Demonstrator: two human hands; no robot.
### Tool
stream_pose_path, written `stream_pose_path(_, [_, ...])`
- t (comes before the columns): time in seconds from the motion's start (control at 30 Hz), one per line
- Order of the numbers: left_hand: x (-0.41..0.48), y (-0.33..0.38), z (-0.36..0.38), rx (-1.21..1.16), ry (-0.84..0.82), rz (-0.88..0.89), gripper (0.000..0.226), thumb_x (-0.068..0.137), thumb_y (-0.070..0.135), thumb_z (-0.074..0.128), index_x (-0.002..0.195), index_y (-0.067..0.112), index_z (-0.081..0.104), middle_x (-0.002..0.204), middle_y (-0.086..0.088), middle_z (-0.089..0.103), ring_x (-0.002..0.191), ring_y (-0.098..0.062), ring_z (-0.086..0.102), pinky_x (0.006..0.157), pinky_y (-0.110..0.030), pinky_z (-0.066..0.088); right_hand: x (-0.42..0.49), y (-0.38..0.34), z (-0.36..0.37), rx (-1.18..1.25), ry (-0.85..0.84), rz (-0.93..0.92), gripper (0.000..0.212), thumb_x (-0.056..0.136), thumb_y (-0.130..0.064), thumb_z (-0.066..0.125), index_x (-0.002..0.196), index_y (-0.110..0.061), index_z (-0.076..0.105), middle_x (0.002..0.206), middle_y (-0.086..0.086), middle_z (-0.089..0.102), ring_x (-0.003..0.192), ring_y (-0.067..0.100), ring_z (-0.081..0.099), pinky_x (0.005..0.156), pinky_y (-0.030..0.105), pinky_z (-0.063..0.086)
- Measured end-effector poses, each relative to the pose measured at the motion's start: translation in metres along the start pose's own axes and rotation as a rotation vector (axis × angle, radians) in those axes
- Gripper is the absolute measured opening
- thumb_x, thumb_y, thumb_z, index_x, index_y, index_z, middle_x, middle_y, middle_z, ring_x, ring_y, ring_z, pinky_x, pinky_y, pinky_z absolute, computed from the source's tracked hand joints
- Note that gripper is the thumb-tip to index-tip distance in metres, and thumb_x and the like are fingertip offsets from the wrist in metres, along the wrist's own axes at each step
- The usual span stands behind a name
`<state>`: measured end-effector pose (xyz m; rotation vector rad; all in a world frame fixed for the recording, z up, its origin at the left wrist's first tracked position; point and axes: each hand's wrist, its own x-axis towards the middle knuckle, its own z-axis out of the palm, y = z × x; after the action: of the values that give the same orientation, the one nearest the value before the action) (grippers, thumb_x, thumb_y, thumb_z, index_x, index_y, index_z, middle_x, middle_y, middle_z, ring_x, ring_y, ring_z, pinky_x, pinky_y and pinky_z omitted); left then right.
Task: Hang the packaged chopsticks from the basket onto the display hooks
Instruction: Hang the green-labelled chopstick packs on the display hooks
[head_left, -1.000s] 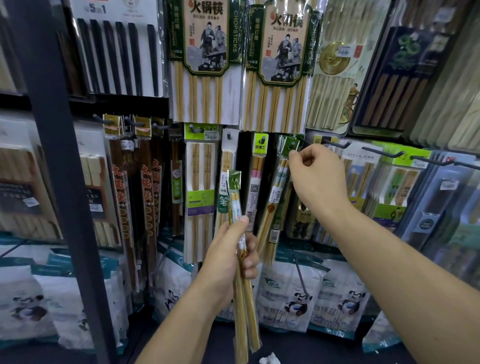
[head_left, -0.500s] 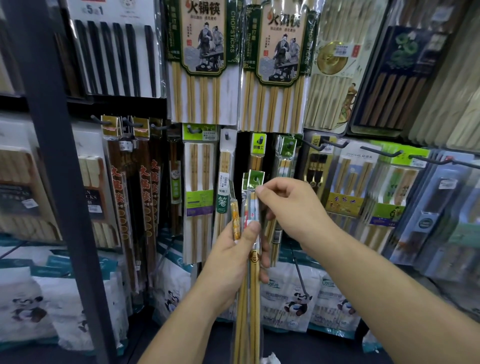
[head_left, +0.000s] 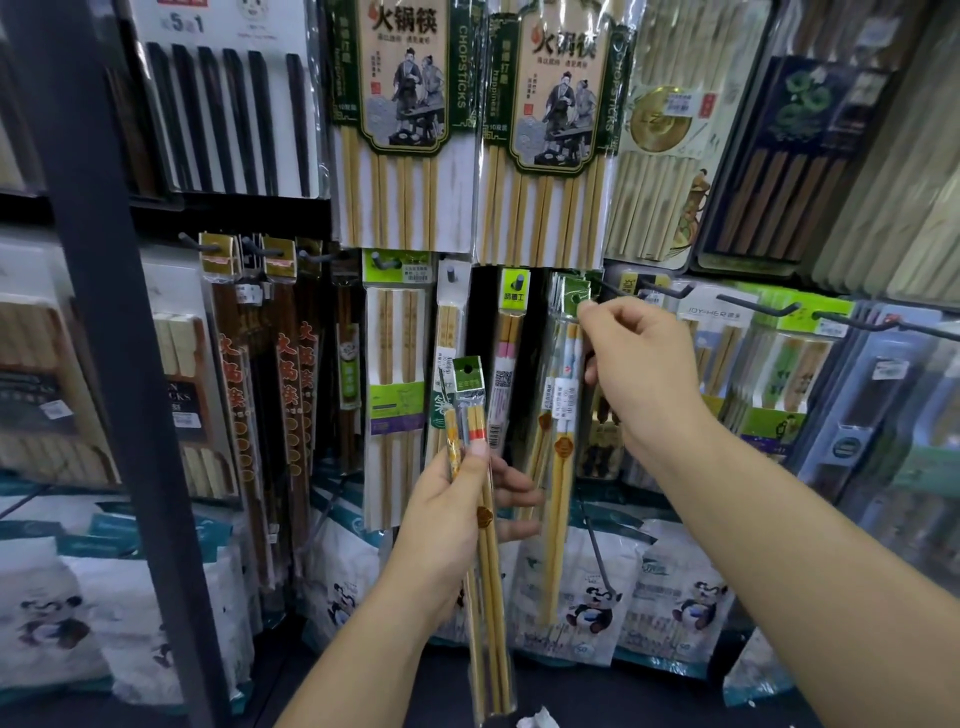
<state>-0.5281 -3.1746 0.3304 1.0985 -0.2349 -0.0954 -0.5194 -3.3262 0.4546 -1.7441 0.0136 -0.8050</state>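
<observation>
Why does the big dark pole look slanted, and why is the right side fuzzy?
Head view: the wide lens slants the dark pole near the edge; the far-right packs look smeared; glare streaks the shiny top packs.

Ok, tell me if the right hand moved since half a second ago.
Yes. The right hand, pinching a pack, rose up and right, from the packs in the left hand to the hook.

Left hand: near centre, upright, thumb and fingers curled round a chopstick pack
Right hand: farther right, higher, fingertips pinching the top of a second pack
Forearms: bare, extended forward
</observation>
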Motion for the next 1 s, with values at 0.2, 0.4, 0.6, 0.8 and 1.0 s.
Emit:
stream_pose_path(0.2, [-0.002, 0.002, 0.003, -0.009, -0.029, -0.009, 0.043, 0.09, 0.046, 0.056, 0.099, 0.005, 0.062, 0.084, -0.013, 0.076, 0.083, -0.03, 0.077, 0.063, -0.041, 0.064, 0.009, 0.002, 0.002, -0.045, 0.041, -0.062, 0.034, 0.099, -0.027, 0.061, 0.083, 0.003, 0.063, 0.059, 0.006, 0.048, 0.058, 0.014, 0.045, 0.063, 0.021, 0.048])
stream_pose_path(0.4, [-0.002, 0.001, 0.001, -0.013, -0.051, -0.001, 0.044, 0.09, 0.047, 0.056, 0.1, 0.005, 0.062, 0.086, -0.013, 0.076, 0.084, -0.03, 0.077, 0.062, -0.039, 0.063, 0.008, 0.002, 0.003, -0.089, 0.065, -0.083, 0.031, 0.098, -0.027, 0.062, 0.072, -0.01, 0.064, 0.05, -0.009, 0.049, 0.056, 0.01, 0.048, 0.07, 0.027, 0.051])
stream_pose_path(0.6, [-0.002, -0.002, -0.003, 0.035, -0.036, 0.026, 0.037, 0.096, 0.043, 0.055, 0.099, 0.007, 0.066, 0.079, -0.008, 0.07, 0.073, -0.022, 0.07, 0.058, -0.033, 0.06, 0.014, -0.003, 0.005, -0.106, 0.072, -0.099, 0.03, 0.096, -0.023, 0.062, 0.074, -0.004, 0.063, 0.055, -0.006, 0.049, 0.062, 0.015, 0.051, 0.072, 0.034, 0.052])
stream_pose_path(0.8, [-0.002, -0.002, -0.002, 0.104, -0.02, 0.049, 0.032, 0.108, 0.032, 0.048, 0.105, 0.008, 0.069, 0.074, -0.005, 0.064, 0.061, -0.015, 0.06, 0.055, -0.026, 0.053, 0.013, 0.008, 0.003, -0.164, 0.055, -0.095, 0.03, 0.097, -0.026, 0.061, 0.076, -0.005, 0.064, 0.055, -0.007, 0.052, 0.06, 0.013, 0.054, 0.069, 0.028, 0.049])
stream_pose_path(1.0, [0.0, -0.004, -0.003, 0.102, -0.03, 0.052, 0.021, 0.11, 0.019, 0.046, 0.115, 0.012, 0.065, 0.077, -0.006, 0.07, 0.061, -0.014, 0.061, 0.053, -0.026, 0.051, 0.019, 0.015, 0.004, -0.214, 0.059, -0.07, 0.034, 0.098, -0.036, 0.063, 0.074, -0.013, 0.065, 0.045, -0.014, 0.052, 0.054, 0.008, 0.053, 0.068, 0.029, 0.047])
